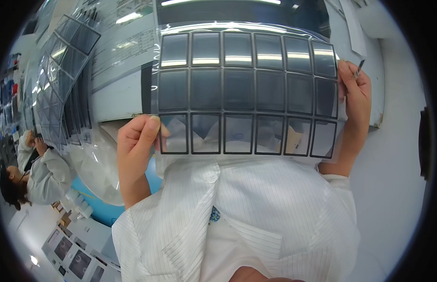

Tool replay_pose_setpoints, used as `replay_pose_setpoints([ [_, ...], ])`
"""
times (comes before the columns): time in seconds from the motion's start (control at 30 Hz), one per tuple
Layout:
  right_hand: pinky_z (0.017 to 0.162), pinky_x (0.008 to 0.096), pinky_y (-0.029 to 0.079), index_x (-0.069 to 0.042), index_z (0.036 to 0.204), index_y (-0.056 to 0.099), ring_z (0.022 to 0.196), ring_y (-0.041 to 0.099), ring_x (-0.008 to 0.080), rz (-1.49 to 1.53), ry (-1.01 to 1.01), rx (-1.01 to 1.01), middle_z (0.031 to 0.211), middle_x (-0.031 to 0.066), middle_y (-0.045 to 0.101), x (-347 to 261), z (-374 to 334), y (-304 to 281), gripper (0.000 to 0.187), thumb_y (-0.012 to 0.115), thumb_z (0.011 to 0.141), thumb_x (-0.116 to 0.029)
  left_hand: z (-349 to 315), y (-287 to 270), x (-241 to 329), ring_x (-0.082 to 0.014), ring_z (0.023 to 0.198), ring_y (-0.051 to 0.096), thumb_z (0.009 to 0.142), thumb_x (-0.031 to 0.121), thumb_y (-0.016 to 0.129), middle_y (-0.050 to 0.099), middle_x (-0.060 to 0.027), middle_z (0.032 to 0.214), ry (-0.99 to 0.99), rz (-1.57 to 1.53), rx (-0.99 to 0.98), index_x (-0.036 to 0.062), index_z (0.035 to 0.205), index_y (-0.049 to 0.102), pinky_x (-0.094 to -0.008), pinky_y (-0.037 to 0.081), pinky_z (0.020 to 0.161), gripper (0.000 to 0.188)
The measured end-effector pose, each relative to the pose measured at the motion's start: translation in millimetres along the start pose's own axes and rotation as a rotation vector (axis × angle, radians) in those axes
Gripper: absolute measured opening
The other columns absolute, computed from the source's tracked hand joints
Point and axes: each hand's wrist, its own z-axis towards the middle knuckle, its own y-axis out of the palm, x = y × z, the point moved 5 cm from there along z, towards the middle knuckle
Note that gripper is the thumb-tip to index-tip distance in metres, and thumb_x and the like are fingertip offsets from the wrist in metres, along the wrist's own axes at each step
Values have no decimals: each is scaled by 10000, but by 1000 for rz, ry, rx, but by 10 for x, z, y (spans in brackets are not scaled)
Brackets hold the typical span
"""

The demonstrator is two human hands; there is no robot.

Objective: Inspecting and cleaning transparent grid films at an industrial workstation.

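A clear plastic sheet [239, 89] bearing rows of dark-framed rectangular panels is stretched between my two hands in front of my chest. My left hand [139, 135] pinches its lower left edge, thumb on top. At the upper right edge, my right hand [354, 84] grips the sheet between thumb and fingers. A thin dark-tipped tool, like a pen or blade, [359, 68] sticks out from that same hand; its exact kind I cannot make out. Bright bands of lamp light reflect across the upper row, and my white striped jacket shows through the bottom row.
Similar panel sheets [63, 66] stand in a stack at the left. Printed papers under clear film [124, 47] lie on the light table [117, 101], beside a dark mat [242, 13]. A clear plastic bag [98, 169] hangs below. Another person [37, 164] works at far left.
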Motion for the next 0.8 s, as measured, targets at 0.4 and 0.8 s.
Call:
replay_pose_setpoints([
  [0.4,468,195,243,-77,748,613,502,349,14,-15,-20,77,611,-70,463,-43,2,-59,329,612,982,-307,25,14,3,-50,584,494,1014,211,563,600,8,694,-26,-12,-19,3,811,663,-213,395,548,307],
  [0.8,474,175,193,-35,1057,696,528,301,-20,-3,-44,63,664,-96,447,201,78,-244,265,603,998,-277,33,39,-70,-40,607,510,1011,175,564,578,17,674,-13,-69,-83,-3,845,678,-197,406,570,269],
])
